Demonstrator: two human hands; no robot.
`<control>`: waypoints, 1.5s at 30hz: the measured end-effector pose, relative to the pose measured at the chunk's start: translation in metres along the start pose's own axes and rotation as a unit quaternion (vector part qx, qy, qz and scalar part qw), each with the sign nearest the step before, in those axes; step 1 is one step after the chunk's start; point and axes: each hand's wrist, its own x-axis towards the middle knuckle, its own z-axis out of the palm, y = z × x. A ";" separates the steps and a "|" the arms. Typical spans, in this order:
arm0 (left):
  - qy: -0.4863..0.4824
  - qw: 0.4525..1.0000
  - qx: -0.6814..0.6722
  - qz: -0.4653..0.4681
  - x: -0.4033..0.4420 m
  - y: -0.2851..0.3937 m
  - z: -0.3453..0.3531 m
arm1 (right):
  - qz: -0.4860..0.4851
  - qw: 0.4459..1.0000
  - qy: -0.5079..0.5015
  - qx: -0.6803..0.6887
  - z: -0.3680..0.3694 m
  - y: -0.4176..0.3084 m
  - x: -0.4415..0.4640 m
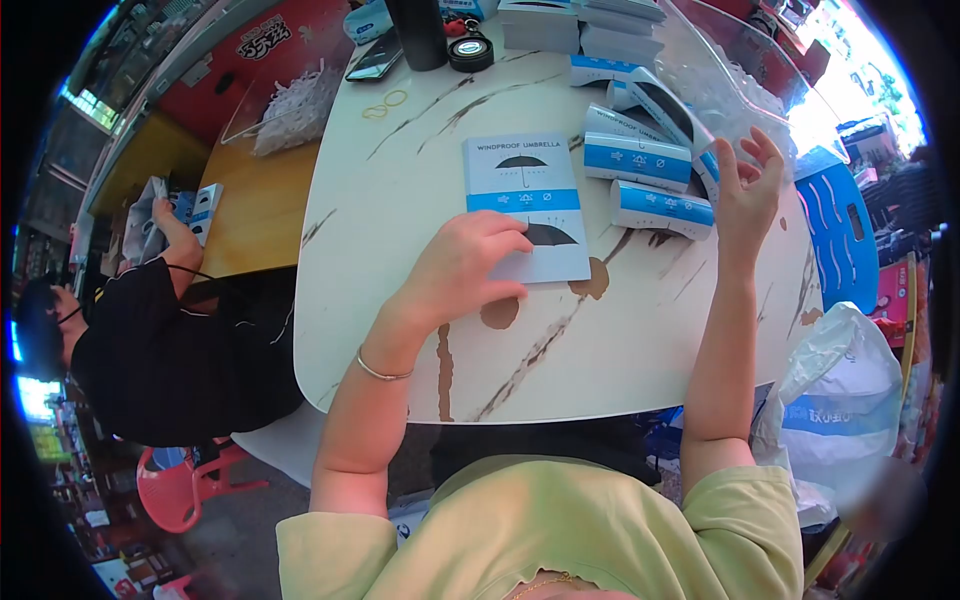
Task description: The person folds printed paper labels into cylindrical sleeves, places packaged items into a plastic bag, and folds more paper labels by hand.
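A white and blue printed sheet [515, 172] marked "WINDPROOF UMBRELLA", or a thin stack of such sheets, lies flat on the marble-patterned table [400, 200]. Over its lower left part is my left hand [465, 262], thumb apart from the bent fingers, gripping nothing I can see; whether the fingertips touch the paper I cannot tell. My right hand [752, 185] is raised at the table's right side, fingers apart, with nothing visible in it. Just left of it lie several printed paper tubes, the front one [660, 208] and one behind it [637, 160] side by side, others leaning across them.
Stacks of paper [540, 25], a dark bottle [417, 35], a phone [375, 57], a round black item [470, 52] and yellow rubber bands [385, 104] occupy the table's far end. A clear bin [740, 60] stands right. Another person [150, 340] works at a wooden table, left.
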 end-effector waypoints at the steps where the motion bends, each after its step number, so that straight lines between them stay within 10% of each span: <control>1: -0.002 1.000 -0.011 -0.006 0.000 0.000 0.000 | -0.021 0.999 -0.018 0.026 0.000 -0.008 -0.004; 9: 0.069 0.997 -0.029 -0.004 -0.001 0.003 -0.005 | -0.176 0.891 -0.401 0.123 0.016 -0.047 -0.053; 14: 0.369 0.929 0.021 0.001 0.003 0.005 -0.023 | -0.146 0.904 -0.366 0.165 0.020 -0.045 -0.059; 19: 0.508 0.824 -0.228 -0.101 -0.006 -0.005 -0.040 | -0.141 0.928 -0.288 0.192 0.023 -0.037 -0.055; 25: 0.448 0.832 -0.300 -0.129 -0.008 -0.007 -0.043 | 0.031 0.848 -0.368 0.381 0.012 -0.043 -0.049; 33: 0.345 0.831 -0.405 -0.163 -0.008 -0.010 -0.042 | 0.126 0.877 -0.333 0.323 0.012 -0.045 -0.048; 38: 0.288 0.661 -0.678 -0.148 -0.002 -0.001 -0.033 | 0.150 0.879 -0.284 0.351 0.012 -0.043 -0.050; 41: 0.113 0.808 -0.562 -0.133 -0.001 0.004 -0.025 | 0.129 0.895 -0.264 0.336 0.015 -0.051 -0.057; 45: 0.064 0.807 -0.564 -0.165 0.000 0.017 -0.024 | 0.130 0.880 -0.293 0.349 0.019 -0.052 -0.066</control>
